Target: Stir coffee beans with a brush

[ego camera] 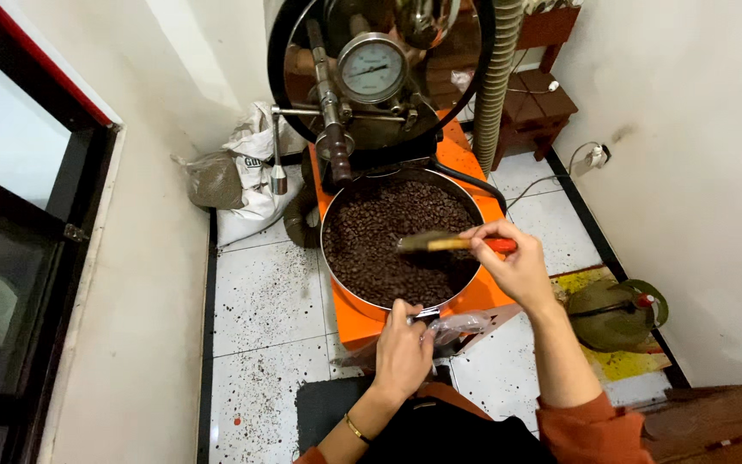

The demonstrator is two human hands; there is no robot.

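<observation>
I have my right hand (517, 268) over the round metal cooling tray (337, 273) of the orange coffee roaster (465, 163), fingers clamped on the red handle of a flat wooden-ferruled paintbrush (453, 244). The brush lies level, its bristles pointing left over the dark roasted coffee beans (388, 236) that fill the tray; whether the bristles touch the beans I cannot tell.

My left hand (403, 352) sits at the near rim of the tray, fingers curled shut around a small metal lever or handle that juts from the rim, with a crumpled clear plastic bag (461, 325) just beside it on the right.

Above the tray stands the roaster's drum front with a round dial gauge (372, 68). A ribbed grey exhaust hose (498, 82) runs up on the right. On the white tiled floor (268, 301), speckled with stray beans, white sacks (251, 185) lean against the left wall, and a green gas cylinder (616, 314) stands at the right.
</observation>
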